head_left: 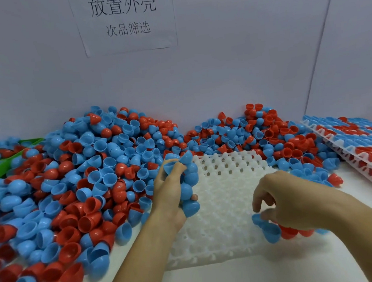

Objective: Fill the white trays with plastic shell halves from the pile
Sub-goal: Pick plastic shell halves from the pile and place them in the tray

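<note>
Left hand point(171, 190) curled around a stack of blue shell halves point(189, 184), held over the left edge of the white tray point(224, 204). Right hand point(295, 201) low over the tray's right side, fingertips pinching a blue shell half point(257, 219) beside a few red and blue ones already seated. Pile point(94, 169) of red and blue halves banks left and behind. Filled trays point(357, 146) stacked far right.

Bright, even, perhaps overhead light; soft shadows, slight motion blur, wide-angle bending and smearing toward the edges.
</note>
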